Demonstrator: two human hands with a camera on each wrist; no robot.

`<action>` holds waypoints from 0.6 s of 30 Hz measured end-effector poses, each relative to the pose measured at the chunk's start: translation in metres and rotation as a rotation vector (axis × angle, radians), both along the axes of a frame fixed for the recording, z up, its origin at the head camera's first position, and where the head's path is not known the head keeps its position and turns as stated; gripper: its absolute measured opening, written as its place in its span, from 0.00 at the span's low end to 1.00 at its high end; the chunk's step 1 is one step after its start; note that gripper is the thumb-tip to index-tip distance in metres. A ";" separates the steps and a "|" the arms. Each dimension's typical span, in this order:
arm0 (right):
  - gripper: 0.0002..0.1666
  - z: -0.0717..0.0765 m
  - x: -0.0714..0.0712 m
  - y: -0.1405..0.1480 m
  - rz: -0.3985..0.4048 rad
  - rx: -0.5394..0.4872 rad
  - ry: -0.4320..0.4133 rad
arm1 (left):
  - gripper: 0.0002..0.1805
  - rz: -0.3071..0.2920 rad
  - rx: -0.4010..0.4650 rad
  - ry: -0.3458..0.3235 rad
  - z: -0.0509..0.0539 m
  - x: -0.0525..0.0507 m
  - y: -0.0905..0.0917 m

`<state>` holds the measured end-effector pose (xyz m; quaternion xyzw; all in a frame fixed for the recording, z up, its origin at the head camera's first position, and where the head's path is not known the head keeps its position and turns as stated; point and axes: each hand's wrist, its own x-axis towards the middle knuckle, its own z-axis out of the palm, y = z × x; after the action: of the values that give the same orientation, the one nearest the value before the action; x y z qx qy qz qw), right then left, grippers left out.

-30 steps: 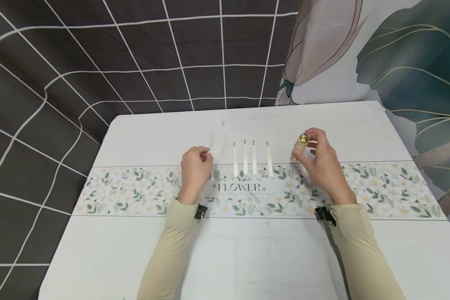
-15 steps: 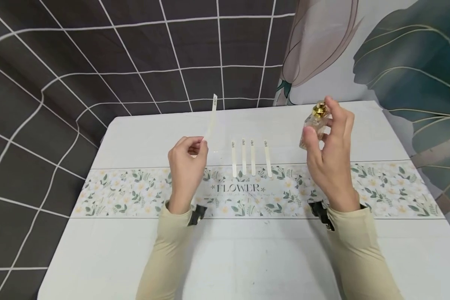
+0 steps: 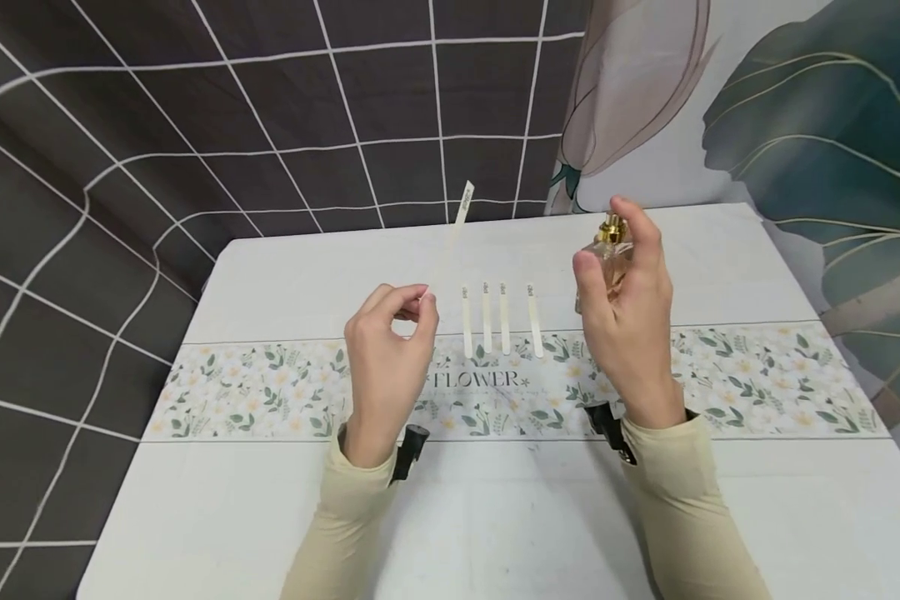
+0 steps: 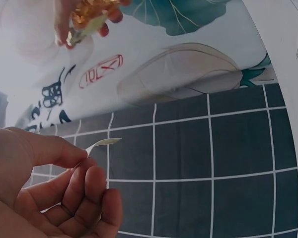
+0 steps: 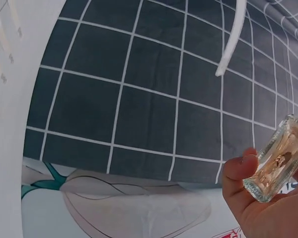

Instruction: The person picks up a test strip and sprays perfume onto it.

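Observation:
My left hand (image 3: pixel 390 354) pinches the lower end of a white paper test strip (image 3: pixel 462 204) between thumb and forefinger. The strip stands up off the table and leans right, with small print near its tip. In my right hand (image 3: pixel 633 325) I grip a clear glass perfume bottle (image 3: pixel 603 254) with a gold sprayer (image 3: pixel 612 229); the forefinger lies at the sprayer's top. The bottle (image 5: pixel 278 161) shows amber liquid in the right wrist view. Both hands are raised, the bottle to the right of the strip and apart from it.
Several more test strips (image 3: pixel 505 321) lie side by side on the white table (image 3: pixel 495 517), between the hands. A floral band (image 3: pixel 262 387) with the word FLOWER crosses the table. Behind stand a dark grid cloth (image 3: pixel 390 100) and a leaf-patterned curtain (image 3: pixel 810 125).
Both hands rose from the table with the strip and the bottle. Lately the right hand moved left, bringing the bottle nearer, while the left hand shifted slightly right and the strip tipped rightward.

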<state>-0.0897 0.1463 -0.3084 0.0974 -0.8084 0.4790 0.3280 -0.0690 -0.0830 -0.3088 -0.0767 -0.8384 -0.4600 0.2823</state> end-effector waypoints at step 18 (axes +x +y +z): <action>0.28 -0.006 -0.002 0.001 -0.055 0.056 -0.011 | 0.06 -0.102 -0.009 0.006 0.004 0.015 0.014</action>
<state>-0.0917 0.1473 -0.3147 0.0815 -0.8256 0.4476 0.3338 -0.0536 -0.0688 -0.3051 -0.1220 -0.8346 -0.4695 0.2609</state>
